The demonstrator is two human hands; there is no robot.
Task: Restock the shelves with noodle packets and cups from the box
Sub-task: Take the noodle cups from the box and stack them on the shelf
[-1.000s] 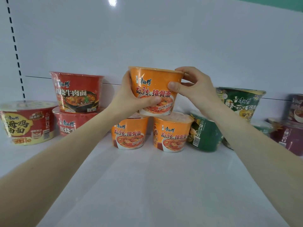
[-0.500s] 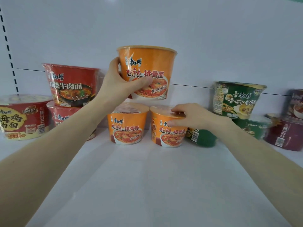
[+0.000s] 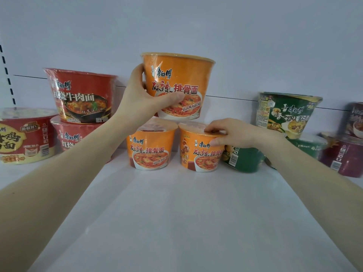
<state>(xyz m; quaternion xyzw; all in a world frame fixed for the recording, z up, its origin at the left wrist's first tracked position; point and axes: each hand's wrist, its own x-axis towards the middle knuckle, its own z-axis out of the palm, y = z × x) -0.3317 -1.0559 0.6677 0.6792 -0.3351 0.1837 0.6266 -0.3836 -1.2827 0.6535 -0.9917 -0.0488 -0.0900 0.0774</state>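
Note:
My left hand grips an orange noodle cup by its left side, thumb across the front, holding it just above two more orange cups standing side by side on the white shelf. The left lower orange cup stands free. My right hand holds the rim of the right lower orange cup, fingers curled over its lid and thumb on its front.
Two stacked red cups and a red-and-yellow cup stand at the left. Green cups and dark red cups stand at the right. The white shelf floor stretches toward me; the back wall is close behind.
My right hand let go of the raised orange cup and dropped onto the right lower orange cup. My left hand lifted the raised cup slightly higher.

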